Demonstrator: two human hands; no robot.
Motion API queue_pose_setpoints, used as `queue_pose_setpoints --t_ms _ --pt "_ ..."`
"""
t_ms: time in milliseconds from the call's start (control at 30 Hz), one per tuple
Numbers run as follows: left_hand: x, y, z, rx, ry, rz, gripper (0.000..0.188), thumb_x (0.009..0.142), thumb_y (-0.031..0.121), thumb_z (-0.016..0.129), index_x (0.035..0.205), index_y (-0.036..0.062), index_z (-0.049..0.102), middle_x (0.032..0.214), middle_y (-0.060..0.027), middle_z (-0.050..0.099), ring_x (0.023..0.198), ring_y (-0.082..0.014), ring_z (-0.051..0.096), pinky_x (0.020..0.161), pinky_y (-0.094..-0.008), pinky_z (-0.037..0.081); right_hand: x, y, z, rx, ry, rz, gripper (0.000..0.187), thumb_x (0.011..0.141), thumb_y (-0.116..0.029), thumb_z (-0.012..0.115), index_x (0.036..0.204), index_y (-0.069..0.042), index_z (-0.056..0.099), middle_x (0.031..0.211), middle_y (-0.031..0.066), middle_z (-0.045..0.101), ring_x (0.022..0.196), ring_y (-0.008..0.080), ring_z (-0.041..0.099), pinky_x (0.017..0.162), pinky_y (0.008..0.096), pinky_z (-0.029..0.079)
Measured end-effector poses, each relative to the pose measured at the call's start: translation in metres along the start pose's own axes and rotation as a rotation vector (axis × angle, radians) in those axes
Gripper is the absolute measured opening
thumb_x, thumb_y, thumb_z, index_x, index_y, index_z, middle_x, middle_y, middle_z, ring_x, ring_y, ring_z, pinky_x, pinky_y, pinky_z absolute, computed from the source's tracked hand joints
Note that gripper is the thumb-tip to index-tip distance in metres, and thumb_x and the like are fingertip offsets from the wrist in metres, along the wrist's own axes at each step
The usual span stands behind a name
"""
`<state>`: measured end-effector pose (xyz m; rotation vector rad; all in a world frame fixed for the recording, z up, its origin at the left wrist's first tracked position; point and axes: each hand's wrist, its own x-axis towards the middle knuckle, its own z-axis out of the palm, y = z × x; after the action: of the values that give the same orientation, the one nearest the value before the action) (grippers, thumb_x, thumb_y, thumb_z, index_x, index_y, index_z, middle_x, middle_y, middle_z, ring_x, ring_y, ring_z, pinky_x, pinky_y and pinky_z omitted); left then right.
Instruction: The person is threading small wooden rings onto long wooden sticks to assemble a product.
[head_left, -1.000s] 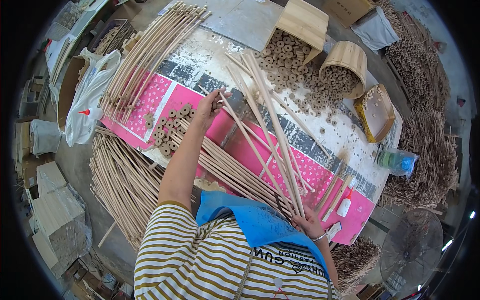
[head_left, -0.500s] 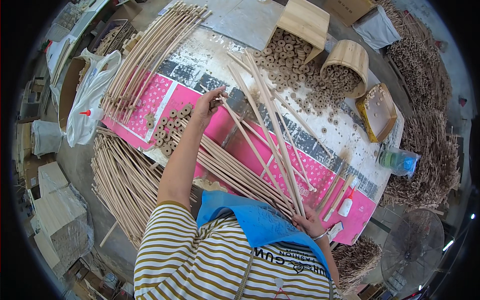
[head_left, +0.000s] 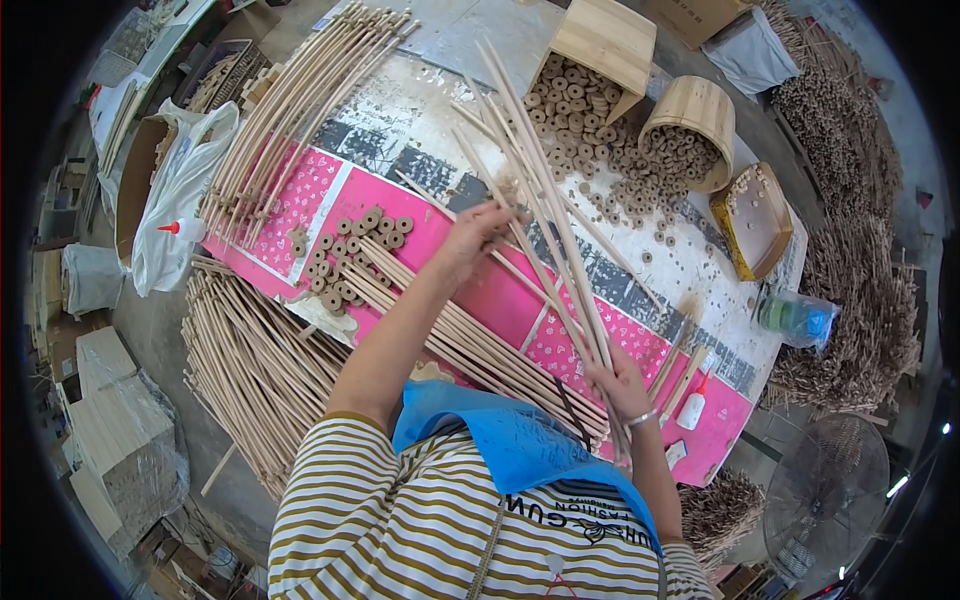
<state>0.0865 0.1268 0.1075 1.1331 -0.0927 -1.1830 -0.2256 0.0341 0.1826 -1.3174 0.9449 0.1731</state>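
Near the table's front right, my right hand (head_left: 622, 388) is closed round several long, thin wooden sticks (head_left: 545, 190), which fan out toward the far side. My left hand (head_left: 478, 232) is over the middle of the table, its fingers bent together beside the upper part of these sticks. What it grips, if anything, is hidden. More wooden sticks (head_left: 470, 350) lie in a row on the pink sheet (head_left: 390, 205) below my left forearm. Small wooden discs with centre holes (head_left: 335, 262) are heaped at their left ends.
Two tipped wooden tubs (head_left: 610, 50) spill more discs across the far right. Finished-looking sticks with beaded ends (head_left: 300, 130) lie at the far left. A yellow-edged tray (head_left: 752, 222), a glue bottle (head_left: 692, 404) and a blue-and-green plastic container (head_left: 800, 322) are at right; a stick pile (head_left: 255, 370) is at left.
My left hand has moved right, toward the held sticks. My right hand has risen away from my body with its sticks, whose far ends have shifted farther out.
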Motion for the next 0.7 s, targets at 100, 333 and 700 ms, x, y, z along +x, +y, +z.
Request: queue_pose_setpoints --t_ms 100,333,700 --pt "-0.004 -0.015 0.014 0.087 -0.018 -0.035 0.051 0.088 0.024 0.066 0.132 0.0029 0.05 0.088 0.002 0.066 0.073 -0.0032 0.057 0.053 -0.0148 0.036 0.03 -0.012 -0.004 -0.104 0.078 -0.212 0.033 0.087 -0.014 0.064 0.117 -0.002 0.057 0.08 0.0028 0.061 0.067 0.01 0.058 0.06 0.0255 0.047" --pt "0.011 -0.014 -0.051 -0.051 0.153 -0.007 0.049 0.09 0.029 0.065 0.133 0.0117 0.049 0.1 -0.0043 0.067 0.073 -0.0079 0.061 0.053 -0.0177 0.04 0.03 -0.013 -0.034 -0.451 0.278 -0.383 0.028 0.085 -0.016 0.068 0.108 -0.002 0.062 0.076 0.0043 0.061 0.063 0.0102 0.056 0.055 0.0266 0.045" --pt "0.026 0.006 -0.094 -0.211 0.24 0.055 0.031 0.099 0.027 0.047 0.121 0.0079 0.058 0.104 -0.0044 0.066 0.075 -0.0084 0.062 0.048 -0.0162 0.037 -0.032 0.035 -0.007 0.089 -0.008 0.021 0.019 0.093 -0.017 0.059 0.106 -0.004 0.057 0.069 -0.0016 0.057 0.052 0.0026 0.048 0.047 0.0164 0.037"
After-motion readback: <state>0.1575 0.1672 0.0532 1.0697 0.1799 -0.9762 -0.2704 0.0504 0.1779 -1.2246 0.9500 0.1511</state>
